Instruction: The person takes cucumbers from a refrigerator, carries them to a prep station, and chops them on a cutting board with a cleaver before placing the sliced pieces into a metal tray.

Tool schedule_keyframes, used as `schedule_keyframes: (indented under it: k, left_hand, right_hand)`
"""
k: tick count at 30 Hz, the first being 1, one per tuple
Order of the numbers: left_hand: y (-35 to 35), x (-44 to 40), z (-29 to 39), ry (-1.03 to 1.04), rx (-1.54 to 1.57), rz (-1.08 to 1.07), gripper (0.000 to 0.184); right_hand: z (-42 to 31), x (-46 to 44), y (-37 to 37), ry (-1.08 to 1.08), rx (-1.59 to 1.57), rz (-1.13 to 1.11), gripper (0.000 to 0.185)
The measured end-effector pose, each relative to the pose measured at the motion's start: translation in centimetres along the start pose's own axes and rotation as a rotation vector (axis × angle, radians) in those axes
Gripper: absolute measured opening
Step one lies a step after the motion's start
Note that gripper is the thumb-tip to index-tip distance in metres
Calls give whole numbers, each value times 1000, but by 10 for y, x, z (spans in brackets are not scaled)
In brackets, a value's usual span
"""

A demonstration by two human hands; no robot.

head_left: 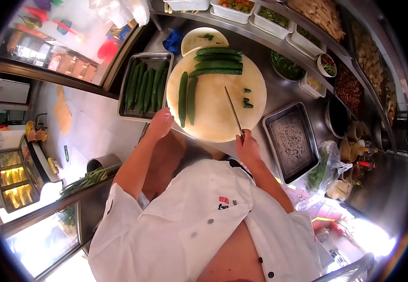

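Observation:
My right hand [247, 144] grips a knife [233, 109], its blade pointing away from me over the round cutting board [223, 124]. At the board's left edge is my left hand [162, 123], fingers loosely bent, with nothing visible in it. Just beyond it, two whole cucumbers [183, 99] lie lengthwise on the board. Several cucumbers [218, 64] lie crosswise in a stack of rows at the far side, their right ends lined up. Small cut cucumber ends [247, 105] sit to the right of the blade. A metal tray [122, 110] left of the board holds several more cucumbers [146, 87].
A pale round dish [190, 38] with green scraps touches the board's far edge, beside a blue cloth or bag [172, 41]. To the right stands a wet dark metal tray [288, 136]. Containers of chopped food [272, 19] line the shelf at the far right.

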State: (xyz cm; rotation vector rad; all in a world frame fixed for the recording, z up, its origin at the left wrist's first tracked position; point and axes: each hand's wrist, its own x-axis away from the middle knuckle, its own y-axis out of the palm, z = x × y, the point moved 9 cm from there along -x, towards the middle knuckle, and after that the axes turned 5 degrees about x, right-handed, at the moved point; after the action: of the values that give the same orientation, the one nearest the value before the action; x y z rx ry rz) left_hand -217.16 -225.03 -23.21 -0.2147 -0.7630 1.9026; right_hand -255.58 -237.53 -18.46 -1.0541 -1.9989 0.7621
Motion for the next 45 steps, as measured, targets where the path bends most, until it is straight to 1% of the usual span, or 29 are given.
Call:
schedule_keyframes:
  k: [3,5,6,7,9,11,13,14,16,17,19,20,24,27,30,31,34,35,37,39,40,41,43,45]
  left_hand:
    - [1,-30,0,-23,6,31,52]
    - [6,-42,14,5,-68,-1,62]
    - [6,-47,21,5,-105,-6,70]
    - [9,-52,24,13,-88,-22,70]
    - [11,-61,32,44,-197,-42,74]
    - [14,-66,38,58,-180,-83,73]
    - [20,-69,31,8,-95,-168,67]
    - [23,-71,25,11,-91,-182,67]
    - [24,-75,16,56,-21,-150,60]
    - [22,-76,16,60,-16,-160,60]
    - [15,-78,11,28,58,-151,54]
    - [14,-78,7,29,61,-153,54]
    - [-6,-97,-4,57,75,-95,47]
    - [-16,-113,-5,35,75,-83,43]
    - [-26,-142,11,186,-9,65,39]
    - [-25,-151,10,176,-15,76,39]
    - [-19,-159,14,131,-4,-4,41]
    - [-22,-155,13,122,-9,8,41]
    - [-37,-138,11,173,80,123,38]
    - [-51,-123,-13,188,33,111,35]
    - [-67,-110,-25,147,34,142,34]
    - [-82,-98,-38,107,37,172,33]
    - [-107,-78,-80,85,-18,211,32]
    - [-125,-71,-96,63,-64,247,31]
  right_hand:
    - [-12,0,2,-4,45,56,38]
    - [-23,4,10,18,82,90,39]
    - [-29,6,16,34,95,116,40]
    - [-35,5,20,45,110,147,41]
    - [-45,7,34,77,161,185,43]
    - [-56,7,44,108,210,216,44]
    - [-64,9,51,146,244,242,48]
    - [-63,8,56,151,246,246,50]
    - [-59,7,66,157,236,272,50]
    - [-61,7,65,148,227,295,50]
    - [-59,7,65,154,205,296,49]
    - [-59,7,64,153,177,293,48]
    - [-63,4,60,126,136,325,48]
    - [-63,10,64,183,94,284,46]
    - [-66,9,66,179,25,300,46]
    - [-68,11,62,193,69,319,46]
    - [-67,15,58,195,158,342,48]
    - [-67,14,56,188,209,354,50]
    - [-65,10,59,186,244,332,53]
    - [-61,5,61,165,269,363,55]
    - [-62,3,61,126,280,397,56]
    - [-61,-2,63,119,272,385,56]
    - [-63,-8,59,86,330,416,57]
    - [-57,-15,61,43,323,425,57]
